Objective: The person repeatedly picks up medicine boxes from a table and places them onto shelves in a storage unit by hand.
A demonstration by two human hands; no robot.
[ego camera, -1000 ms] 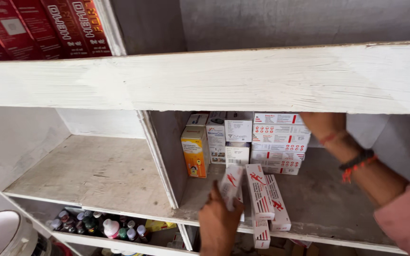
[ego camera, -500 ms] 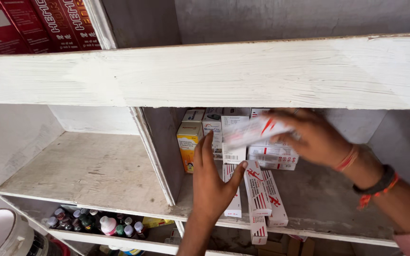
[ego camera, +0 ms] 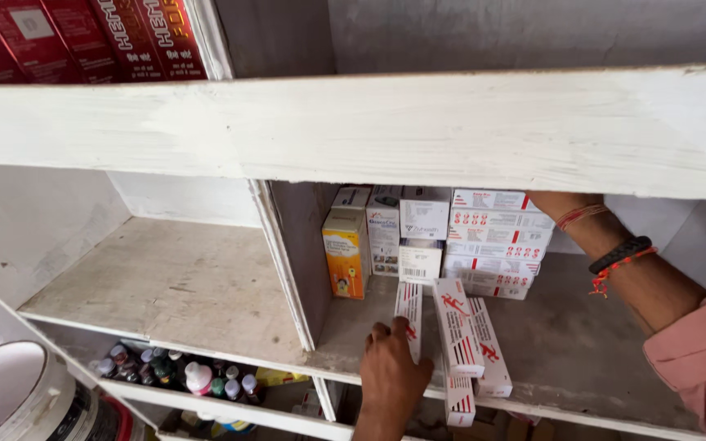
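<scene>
My left hand (ego camera: 390,377) rests at the front edge of the right shelf compartment (ego camera: 582,359), fingers curled over the near end of a long white box with red stripes (ego camera: 408,310). Two more such long boxes (ego camera: 458,325) lie beside it, and a fourth (ego camera: 459,400) hangs over the edge. My right hand (ego camera: 557,204) reaches to the back, behind a stack of flat white-and-red boxes (ego camera: 496,245). Its fingers are hidden by the stack and the board above; only the wrist with a red thread and a dark band shows.
An orange box (ego camera: 345,257) and small white cartons (ego camera: 422,237) stand left of the stack, against a white divider (ego camera: 288,261). The left compartment (ego camera: 165,282) is bare wood. Small bottles (ego camera: 173,371) fill the shelf below, beside a white bucket (ego camera: 2,400). Dark red boxes (ego camera: 83,37) stand up top.
My right hand carried a flat white-and-red box to the back stack and now sits behind it. My left hand dropped from spread open to the near end of a long box.
</scene>
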